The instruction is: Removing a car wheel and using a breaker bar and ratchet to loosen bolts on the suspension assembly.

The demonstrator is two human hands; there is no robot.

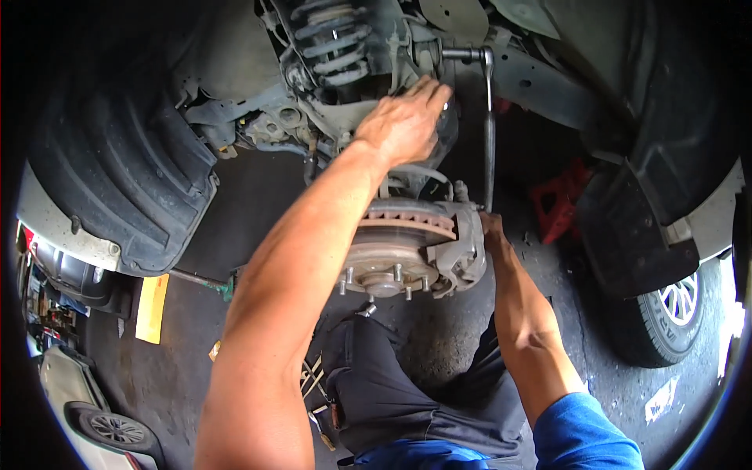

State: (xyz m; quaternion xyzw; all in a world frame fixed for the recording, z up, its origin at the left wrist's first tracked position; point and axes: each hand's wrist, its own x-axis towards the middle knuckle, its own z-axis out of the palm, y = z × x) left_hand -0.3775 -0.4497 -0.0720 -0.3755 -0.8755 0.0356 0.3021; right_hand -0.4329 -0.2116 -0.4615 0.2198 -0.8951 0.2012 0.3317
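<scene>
A long-handled ratchet wrench hangs nearly upright, its head joined to a socket piece that points left into the suspension. My right hand is closed around the wrench's lower end, just right of the brake caliper. My left hand reaches up over the steering knuckle area below the coil spring, its fingers bent over the metal and the tips partly hidden. Below my left forearm sits the rusty brake disc, with bare wheel studs on its hub.
Black wheel-well liners hang at left and right. A red jack stand stands behind the right side. A removed wheel lies at right. Several tools are on the floor by my left leg, and a socket lies under the hub.
</scene>
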